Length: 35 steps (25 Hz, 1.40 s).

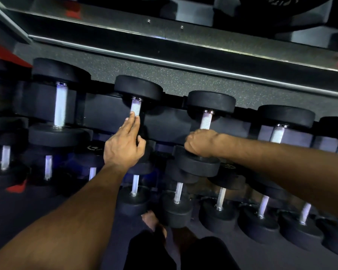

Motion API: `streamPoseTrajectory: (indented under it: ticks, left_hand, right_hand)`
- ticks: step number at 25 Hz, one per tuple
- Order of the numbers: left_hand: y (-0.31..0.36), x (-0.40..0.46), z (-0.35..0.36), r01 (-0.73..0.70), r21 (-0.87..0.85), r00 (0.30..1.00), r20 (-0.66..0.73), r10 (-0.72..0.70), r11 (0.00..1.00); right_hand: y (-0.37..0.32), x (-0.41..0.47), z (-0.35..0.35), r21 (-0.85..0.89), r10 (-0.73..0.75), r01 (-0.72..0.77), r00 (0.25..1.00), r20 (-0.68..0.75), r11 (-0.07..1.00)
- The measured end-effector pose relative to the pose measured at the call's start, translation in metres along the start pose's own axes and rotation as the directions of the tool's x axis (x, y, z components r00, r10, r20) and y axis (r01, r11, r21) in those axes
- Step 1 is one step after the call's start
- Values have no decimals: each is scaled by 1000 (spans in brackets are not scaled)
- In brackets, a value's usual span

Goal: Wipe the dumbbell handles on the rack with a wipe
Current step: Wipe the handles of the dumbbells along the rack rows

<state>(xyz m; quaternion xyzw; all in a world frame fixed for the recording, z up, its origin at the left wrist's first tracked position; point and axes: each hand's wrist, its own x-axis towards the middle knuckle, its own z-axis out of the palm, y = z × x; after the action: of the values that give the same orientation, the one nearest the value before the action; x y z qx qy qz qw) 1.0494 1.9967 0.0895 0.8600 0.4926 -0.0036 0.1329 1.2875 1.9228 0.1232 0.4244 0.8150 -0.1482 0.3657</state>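
Black round-headed dumbbells with knurled silver handles lie in a row on the dark rack (105,115). My left hand (123,147) reaches to one dumbbell handle (135,107); its fingers lie stretched along the handle and the thumb sits on the other side. My right hand (201,143) is closed in a fist around the lower part of the neighbouring dumbbell handle (206,119). I see no wipe in either hand; the palms are hidden.
More dumbbells fill a lower tier (176,193) below my arms and run off to both sides. Speckled grey floor (164,75) and a metal rail (183,65) lie behind the rack. My legs and a bare foot (152,221) show at the bottom.
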Motion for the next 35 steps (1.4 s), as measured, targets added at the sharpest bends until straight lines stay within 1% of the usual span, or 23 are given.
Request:
streamPoseTrajectory:
  ticks: [2, 4, 5, 7, 11, 14, 15, 17, 19, 20, 22, 25, 26, 27, 28, 29, 30, 31, 32, 33, 34, 35]
  left_hand:
    - [-1, 0, 1, -3, 2, 1000, -5, 3, 1000]
    - [-1, 0, 1, -6, 2, 1000, -6, 6, 1000]
    - [-1, 0, 1, -5, 4, 1000, -5, 5, 1000]
    - [-1, 0, 2, -6, 10, 1000, 1, 6, 1000]
    - [0, 1, 1, -7, 23, 1000, 19, 7, 1000]
    - [0, 1, 0, -5, 24, 1000, 27, 4, 1000]
    - [1, 1, 0, -5, 20, 1000, 21, 4, 1000]
    - [1, 2, 1, -13, 21, 1000, 16, 13, 1000]
    - [0, 2, 1, -18, 23, 1000, 17, 17, 1000]
    - [-1, 2, 2, -15, 23, 1000, 17, 14, 1000]
    - [-1, 2, 1, -17, 22, 1000, 3, 17, 1000]
    - [-1, 2, 2, -42, 15, 999, -22, 43, 999]
    - [-1, 2, 3, -47, 15, 998, -30, 48, 999]
    - [-1, 2, 4, -50, 12, 998, -41, 50, 999]
    - [-1, 2, 4, -50, 9, 997, -52, 51, 999]
    - [-1, 2, 4, -52, 6, 997, -60, 52, 999]
    - [0, 2, 4, -54, 7, 997, -63, 54, 999]
    - [0, 1, 4, -57, 11, 996, -64, 58, 998]
    - [0, 2, 3, -60, 16, 996, -65, 61, 998]
    - [0, 2, 3, -63, 18, 996, -65, 64, 998]
    - [1, 3, 2, -64, 19, 996, -66, 65, 998]
    - [1, 2, 2, -61, 19, 996, -65, 62, 998]
  right_hand:
    - [-6, 1, 9, 70, -3, 5, 1000, -28, 998]
    - [2, 0, 17, 98, 19, -8, 993, -116, 995]
    - [8, -1, 20, 61, 39, -28, 982, -183, 998]
    - [26, -3, 19, -26, 102, -115, 947, -303, 993]
    - [37, -3, 17, -50, 141, -171, 916, -375, 984]
    - [29, -4, 23, 5, 180, -194, 896, -406, 981]
    - [27, -5, 23, 30, 186, -191, 887, -422, 981]
    - [21, -4, 27, 39, 147, -146, 873, -466, 988]
    - [3, -5, 37, 54, 78, -60, 889, -450, 997]
    - [-6, -7, 44, 89, 52, -14, 891, -451, 996]
    - [-9, -13, 53, 226, 71, 45, 874, -481, 973]
    - [-1, -24, 56, 406, 169, 74, 831, -529, 911]
    - [-2, -27, 56, 495, 255, 63, 797, -548, 867]
    - [-5, -30, 58, 606, 387, 51, 727, -567, 794]
    - [-12, -32, 60, 734, 553, 49, 623, -552, 678]
    - [-20, -34, 63, 857, 726, 65, 501, -471, 511]
    - [-28, -35, 68, 947, 868, 105, 382, -319, 302]
    - [-35, -35, 72, 982, 951, 176, 289, -113, 63]
    - [-39, -31, 76, 944, 965, 275, 233, 119, -183]
    - [-41, -27, 80, 838, 918, 380, 216, 331, -392]
    - [-42, -22, 84, 711, 842, 455, 229, 489, -536]
    - [-41, -17, 87, 602, 771, 501, 257, 582, -621]
